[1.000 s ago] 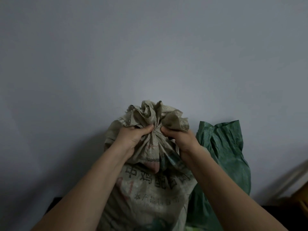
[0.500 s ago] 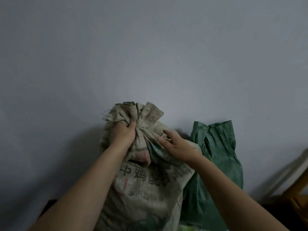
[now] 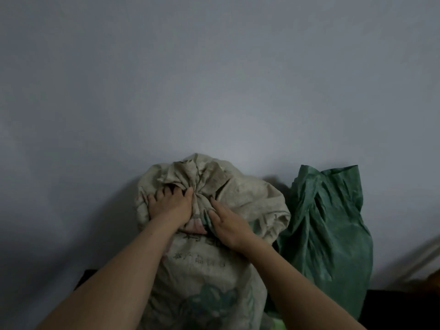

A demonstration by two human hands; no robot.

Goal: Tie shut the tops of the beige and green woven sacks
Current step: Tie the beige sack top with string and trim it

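Note:
A beige woven sack point(image 3: 247, 196) with dark printed characters stands against the wall, its top gathered into a crumpled bunch. My left hand point(image 3: 170, 203) grips the gathered neck from the left, fingers curled into the folds. My right hand point(image 3: 226, 222) lies flat on the sack just right of the neck, fingers straight and touching the fabric. A green woven sack point(image 3: 328, 225) stands to the right of the beige one; its top hangs loose and untouched.
A plain grey wall point(image 3: 214, 79) rises directly behind both sacks. A dark surface point(image 3: 400, 308) shows at the lower right, with a wooden object point(image 3: 434, 278) at the right edge.
The bunched top has been pushed down and back toward the wall. My right hand let go of the neck and now lies flat on the sack. My left hand keeps its grip.

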